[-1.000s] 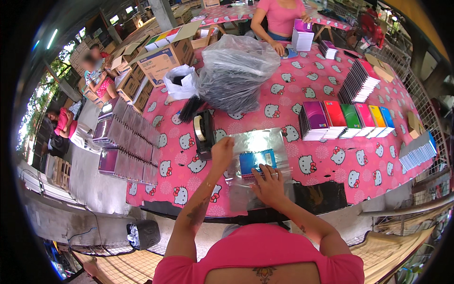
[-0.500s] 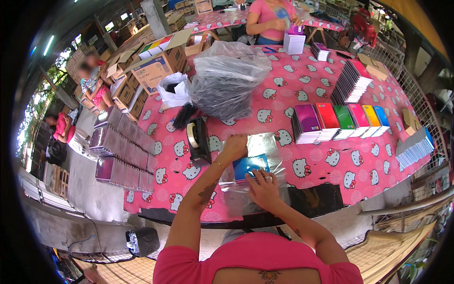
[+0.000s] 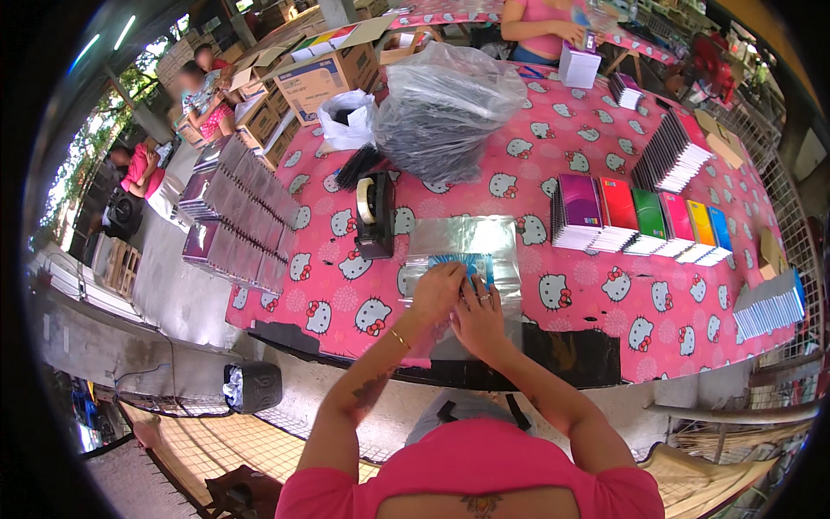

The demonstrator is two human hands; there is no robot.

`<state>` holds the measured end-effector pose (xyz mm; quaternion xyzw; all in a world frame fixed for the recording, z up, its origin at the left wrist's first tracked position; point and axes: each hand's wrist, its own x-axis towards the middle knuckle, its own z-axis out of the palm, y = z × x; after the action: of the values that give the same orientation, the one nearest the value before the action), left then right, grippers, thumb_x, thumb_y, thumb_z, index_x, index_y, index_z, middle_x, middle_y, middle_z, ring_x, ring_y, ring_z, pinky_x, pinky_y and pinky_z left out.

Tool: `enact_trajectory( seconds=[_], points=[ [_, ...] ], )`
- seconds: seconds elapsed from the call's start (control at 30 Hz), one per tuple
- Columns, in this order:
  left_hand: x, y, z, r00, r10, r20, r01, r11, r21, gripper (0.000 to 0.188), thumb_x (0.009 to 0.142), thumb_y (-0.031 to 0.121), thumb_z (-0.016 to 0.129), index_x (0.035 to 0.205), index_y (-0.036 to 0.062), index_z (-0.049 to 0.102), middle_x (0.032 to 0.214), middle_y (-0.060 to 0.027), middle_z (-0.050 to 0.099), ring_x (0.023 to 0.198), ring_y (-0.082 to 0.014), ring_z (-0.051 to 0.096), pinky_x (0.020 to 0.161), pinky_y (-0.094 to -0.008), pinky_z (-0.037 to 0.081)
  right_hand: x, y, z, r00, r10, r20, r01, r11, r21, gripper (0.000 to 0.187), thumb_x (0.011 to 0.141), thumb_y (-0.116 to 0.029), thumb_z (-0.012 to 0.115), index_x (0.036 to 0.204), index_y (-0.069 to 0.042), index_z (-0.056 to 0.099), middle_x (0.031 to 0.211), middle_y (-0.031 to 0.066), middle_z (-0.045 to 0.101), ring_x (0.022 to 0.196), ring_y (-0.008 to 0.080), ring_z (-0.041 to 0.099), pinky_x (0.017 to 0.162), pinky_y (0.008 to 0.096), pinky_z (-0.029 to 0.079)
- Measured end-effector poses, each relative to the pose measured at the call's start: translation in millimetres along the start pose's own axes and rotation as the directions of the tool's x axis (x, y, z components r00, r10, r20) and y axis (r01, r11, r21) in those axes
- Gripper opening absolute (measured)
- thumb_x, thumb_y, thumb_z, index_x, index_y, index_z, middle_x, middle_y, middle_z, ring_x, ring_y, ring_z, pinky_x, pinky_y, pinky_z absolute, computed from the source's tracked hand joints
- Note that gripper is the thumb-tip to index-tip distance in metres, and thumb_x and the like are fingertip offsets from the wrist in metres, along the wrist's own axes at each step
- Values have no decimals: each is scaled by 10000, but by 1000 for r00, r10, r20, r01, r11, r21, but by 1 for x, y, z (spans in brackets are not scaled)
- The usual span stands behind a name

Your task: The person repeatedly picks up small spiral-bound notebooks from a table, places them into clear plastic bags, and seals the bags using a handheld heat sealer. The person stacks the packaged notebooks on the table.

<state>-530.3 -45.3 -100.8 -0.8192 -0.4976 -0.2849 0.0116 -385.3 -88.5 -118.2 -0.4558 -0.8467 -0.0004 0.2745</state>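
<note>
A blue spiral notebook lies on a clear plastic sleeve in front of me, mostly covered by my hands. My left hand rests over its left part, with fingers bent and drawn together; what they pinch, if anything, is hidden. Right beside it, my right hand lies on the notebook, palm down with fingers apart and stretched out. The two hands touch or nearly touch at the fingers. Just left of the sleeve stands a black tape dispenser with a roll of tape.
Stacked spiral notebooks stand at the left. Coloured notebook piles are at the right, with a taller stack behind. A big plastic bag of dark things sits beyond the dispenser, near a cardboard box. A co-worker handles notebooks opposite.
My left hand has come down from the sleeve's far edge onto the notebook, beside my right hand. The whole view has shifted slightly as my head moved.
</note>
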Motion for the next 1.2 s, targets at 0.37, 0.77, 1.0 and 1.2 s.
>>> enact_trajectory(
  seconds=[0.37, 0.77, 1.0, 1.2],
  points=[
    [-3, 7, -9, 942, -305, 137, 332, 904, -270, 291, 888, 78, 615, 1176, 63, 650, 1116, -175, 697, 993, -340, 686, 827, -419, 571, 7, 20, -3, 968, 184, 169, -238, 889, 392, 587, 788, -108, 653, 1350, -46, 496, 1365, 139, 534, 1330, 335, 454, 1090, 557, 303],
    [-22, 16, 4, 979, -104, 172, 113, 993, -41, 507, 835, 65, 581, 1306, -104, 502, 1343, -270, 532, 1320, -397, 473, 1130, -453, 362, 14, 49, -17, 979, -177, 98, 193, 964, -183, 433, 836, -215, 611, 1246, -75, 630, 1262, 59, 605, 1208, 206, 550, 1042, 451, 362],
    [-57, -66, -41, 837, -450, -312, 478, 878, 16, 380, 897, 152, 657, 1240, -3, 600, 1218, -217, 599, 1144, -362, 577, 971, -425, 462, 15, 49, -24, 978, -191, 84, 200, 974, -109, 422, 846, -226, 649, 1240, -74, 630, 1216, 45, 634, 1159, 206, 591, 983, 409, 404],
    [-18, -162, -87, 377, -834, 403, 677, -49, -734, 193, 844, 218, 752, 996, 109, 705, 901, -14, 659, 812, -110, 563, 711, -308, 460, 14, 50, -19, 978, -201, 59, 205, 976, -72, 407, 818, -235, 701, 1201, -105, 655, 1162, 19, 645, 1115, 200, 607, 944, 410, 407]
  ],
)
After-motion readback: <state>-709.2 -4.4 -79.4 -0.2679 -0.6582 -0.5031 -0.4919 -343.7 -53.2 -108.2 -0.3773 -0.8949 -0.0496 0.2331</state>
